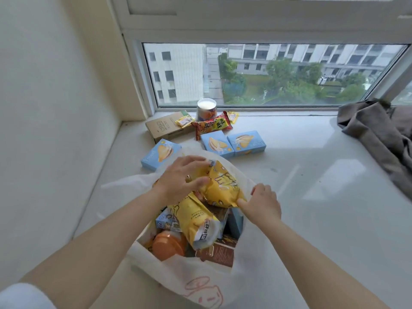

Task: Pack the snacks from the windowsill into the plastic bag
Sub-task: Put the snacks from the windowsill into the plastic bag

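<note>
A white plastic bag [200, 277] lies open on the windowsill [312, 175], holding a yellow packet, an orange-lidded jar [167, 244], a brown box [217, 255] and other snacks. My left hand [178, 179] grips a yellow snack packet [220, 186] at the bag's mouth. My right hand [260, 202] pinches the packet's lower corner together with the bag's rim. Three blue boxes [160, 153], [217, 143], [246, 142] lie on the sill beyond the bag. A red packet [211, 124], a cardboard box [167, 127], a cup [207, 109] and small yellow sachets sit near the glass.
A grey cloth [379, 134] is heaped at the sill's right end. A wall [44, 108] closes the left side, and the window pane [267, 74] runs along the back.
</note>
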The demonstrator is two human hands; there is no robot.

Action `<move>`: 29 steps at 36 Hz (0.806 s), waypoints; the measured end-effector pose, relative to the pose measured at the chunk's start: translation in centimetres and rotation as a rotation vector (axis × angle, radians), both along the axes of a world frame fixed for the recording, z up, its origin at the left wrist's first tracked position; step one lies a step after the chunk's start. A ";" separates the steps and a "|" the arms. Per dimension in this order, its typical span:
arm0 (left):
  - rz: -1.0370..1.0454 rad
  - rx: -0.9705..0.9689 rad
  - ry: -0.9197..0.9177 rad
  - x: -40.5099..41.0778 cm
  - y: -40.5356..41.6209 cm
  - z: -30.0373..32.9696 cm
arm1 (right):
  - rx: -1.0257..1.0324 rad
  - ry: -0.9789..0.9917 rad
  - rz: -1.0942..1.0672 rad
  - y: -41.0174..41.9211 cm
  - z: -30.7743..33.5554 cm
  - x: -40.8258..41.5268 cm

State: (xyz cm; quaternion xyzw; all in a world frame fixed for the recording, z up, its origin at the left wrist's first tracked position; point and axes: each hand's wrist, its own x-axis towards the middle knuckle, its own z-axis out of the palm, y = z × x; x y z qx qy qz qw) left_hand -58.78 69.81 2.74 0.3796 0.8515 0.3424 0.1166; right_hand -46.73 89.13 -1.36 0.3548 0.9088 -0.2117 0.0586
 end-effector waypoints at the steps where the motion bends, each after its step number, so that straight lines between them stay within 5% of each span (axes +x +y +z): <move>1: -0.089 -0.101 -0.020 0.3 -0.4 -0.1 | 0.054 -0.066 -0.001 0.1 -0.4 0.4; 8: -0.455 -0.787 -0.087 1.7 -2.2 1.3 | -0.036 -0.298 -0.070 1.0 -0.6 1.4; 12: -0.443 -0.884 0.131 2.2 -2.0 0.4 | 0.014 -0.361 0.040 1.7 -0.2 2.8; 20: -0.230 -0.646 0.399 3.5 1.4 0.1 | -0.121 0.376 -0.164 3.8 1.2 4.9; 25: -0.192 -0.553 0.589 4.1 4.5 1.5 | -0.807 0.709 -0.342 3.9 2.3 5.3; 29: -0.262 -0.713 0.506 3.4 6.4 1.5 | -1.337 0.745 -0.384 4.9 4.1 5.7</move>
